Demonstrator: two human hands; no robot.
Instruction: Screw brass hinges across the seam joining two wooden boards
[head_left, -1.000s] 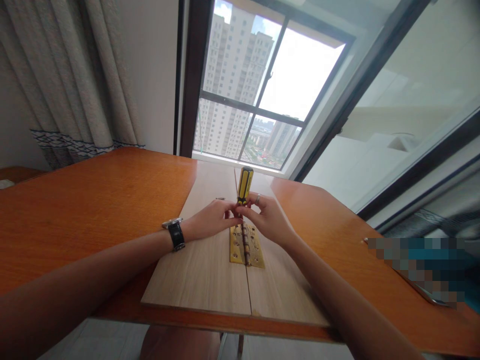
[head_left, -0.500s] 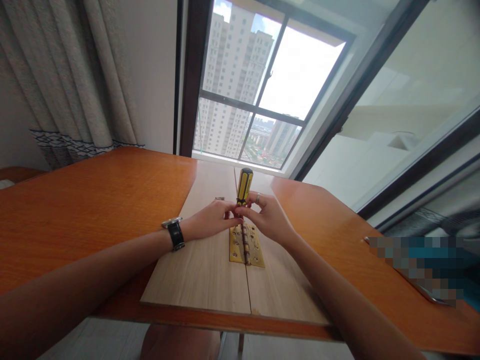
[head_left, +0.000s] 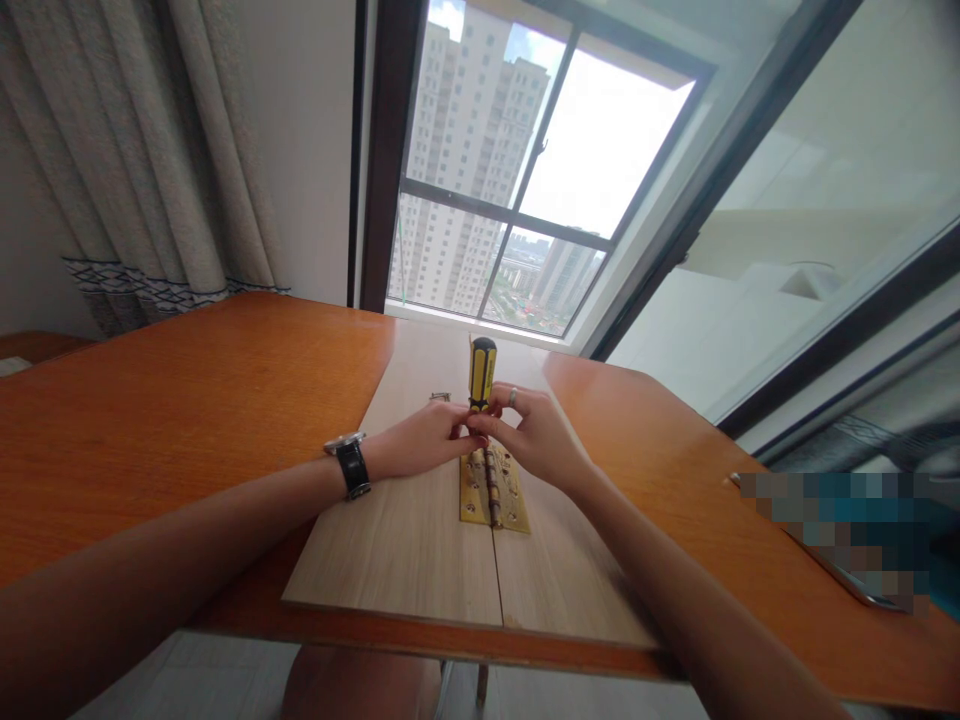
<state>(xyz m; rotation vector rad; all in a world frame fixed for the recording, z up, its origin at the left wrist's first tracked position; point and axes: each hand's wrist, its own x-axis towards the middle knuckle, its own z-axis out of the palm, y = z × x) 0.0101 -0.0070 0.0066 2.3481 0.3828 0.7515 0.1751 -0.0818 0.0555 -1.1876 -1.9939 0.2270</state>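
Note:
A yellow-and-black screwdriver stands nearly upright over the far end of a brass hinge. My right hand is closed on it, fingers at the handle's lower end. My left hand pinches low beside the screwdriver's tip; what its fingers hold is hidden. The hinge lies open across the seam between the left wooden board and the right wooden board, its knuckle along the seam. Both hands cover the hinge's far end. A few small screws lie on the left board beyond my left hand.
The boards lie on an orange-brown wooden table, near its front edge. A blurred-out object with a flat edge is at the table's right. Behind stand a window and a grey curtain at the left.
The top of the screwdriver's handle has swung slightly left, from a rightward lean to nearly upright. Both hands stay almost in place, and the hinge and boards have not moved.

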